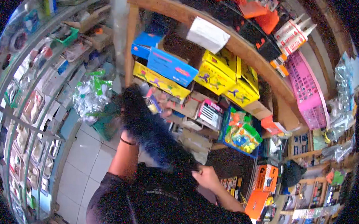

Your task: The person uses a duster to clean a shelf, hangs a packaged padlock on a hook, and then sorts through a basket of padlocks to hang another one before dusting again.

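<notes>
A dark, fluffy object (154, 137), black at its upper end and bluish along its length, runs diagonally across the middle of the head view. It looks like a duster and is blurred. My right hand (207, 177) is closed on its lower right end. My left hand (128, 136), with a dark band at the wrist, is at the lower left side of the fluffy object. Its fingers are hidden behind the dark fibres, so their grip cannot be made out. Behind the object's upper end are yellow boxes (160, 83) and a blue box (171, 67) on a wooden shelf.
A glass display case (26, 124) stands at the left above a tiled floor (82, 151). Clear plastic packs (91, 97) hang beside it. On the right are a blue bin (242, 133) of colourful packets, a pink basket (308, 90), orange boxes (265, 178) and stocked shelves.
</notes>
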Motion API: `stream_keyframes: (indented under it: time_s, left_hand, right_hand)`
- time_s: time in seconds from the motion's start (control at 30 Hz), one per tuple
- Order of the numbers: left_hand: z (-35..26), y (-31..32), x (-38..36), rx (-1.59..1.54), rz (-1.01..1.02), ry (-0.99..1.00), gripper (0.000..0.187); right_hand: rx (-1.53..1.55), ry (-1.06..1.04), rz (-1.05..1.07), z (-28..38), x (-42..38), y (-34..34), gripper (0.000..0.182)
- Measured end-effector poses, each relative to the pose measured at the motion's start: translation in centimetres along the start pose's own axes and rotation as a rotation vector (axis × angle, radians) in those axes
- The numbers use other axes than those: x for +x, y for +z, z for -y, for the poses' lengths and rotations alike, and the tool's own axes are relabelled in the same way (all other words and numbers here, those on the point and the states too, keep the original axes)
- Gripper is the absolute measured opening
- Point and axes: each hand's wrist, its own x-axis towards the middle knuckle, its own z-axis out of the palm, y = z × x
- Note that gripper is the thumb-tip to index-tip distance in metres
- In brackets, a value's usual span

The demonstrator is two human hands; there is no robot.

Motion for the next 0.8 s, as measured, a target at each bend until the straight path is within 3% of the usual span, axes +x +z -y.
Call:
stream_keyframes:
  time_s: [0.03,0.07,0.13,0.2,0.23,0.27,0.33,0.37,0.4,0.47,0.5,0.53,0.6,0.67,0.73,0.77,0.8]
  left_hand:
    - [-0.2,0.7,-0.6,0.112,-0.072,0.084,0.053]
    - [-0.3,1.2,-0.9,-0.256,-0.297,0.116,0.053]
    - [0.1,0.8,-0.8,0.055,-0.377,0.130,0.052]
    - [0.3,-1.4,-1.2,0.125,0.030,0.101,0.051]
    - [-0.1,-2.3,-1.3,0.177,-0.096,-0.022,0.052]
    - [0.1,-1.4,-1.2,0.176,-0.099,-0.028,0.052]
    - [0.6,1.4,-0.9,0.146,-0.498,0.178,0.058]
    - [0.9,0.8,-0.8,0.187,-0.536,0.171,0.059]
    - [1.1,-0.2,-0.9,0.189,-0.534,0.170,0.059]
    - [0.8,-1.7,-0.9,0.181,-0.094,0.020,0.060]
    - [0.2,-1.9,-0.8,0.228,-0.042,-0.006,0.061]
    - [0.0,-1.9,-1.2,0.233,-0.045,-0.004,0.061]
    - [0.1,1.1,-1.7,0.155,-0.370,0.076,0.056]
    - [1.0,1.7,-0.7,0.212,-0.353,0.230,0.059]
    - [0.2,-0.6,-0.8,0.207,0.079,0.026,0.057]
    - [0.5,0.6,-0.6,0.238,0.179,0.058,0.053]
    - [0.4,2.2,-0.6,0.116,-0.102,0.190,0.050]
  right_hand:
    - [0.084,0.108,-0.032,-0.2,0.1,-0.1,0.033]
    - [0.172,0.228,-0.062,-0.4,-0.4,0.0,0.034]
    - [0.120,0.226,-0.018,-1.7,-1.1,1.1,0.034]
    - [0.025,-0.023,-0.076,-1.4,-1.4,0.9,0.035]
    - [0.002,-0.006,-0.048,-1.7,-1.3,0.4,0.036]
    - [0.006,-0.001,-0.049,-1.8,-1.1,0.2,0.036]
    - [0.082,0.206,-0.064,-2.1,-0.6,-0.2,0.037]
    - [0.022,0.224,0.069,-2.4,-0.9,0.4,0.031]
    - [0.051,0.075,-0.032,-1.7,-1.5,1.2,0.032]
    - [0.023,0.104,0.093,-0.8,-1.9,0.6,0.036]
    - [0.022,0.094,0.094,-1.0,-1.3,0.2,0.036]
    - [0.105,0.129,0.016,-1.1,-0.7,-0.1,0.036]
    - [0.196,0.181,-0.058,-1.4,-1.0,0.4,0.037]
    - [0.033,0.094,0.028,-1.5,-1.1,1.2,0.034]
    - [-0.018,0.044,0.032,-1.1,-0.7,-0.1,0.033]
    - [0.038,0.057,-0.053,-1.7,-0.3,-0.4,0.033]
    - [0.095,0.077,-0.131,-1.9,-0.1,-0.6,0.033]
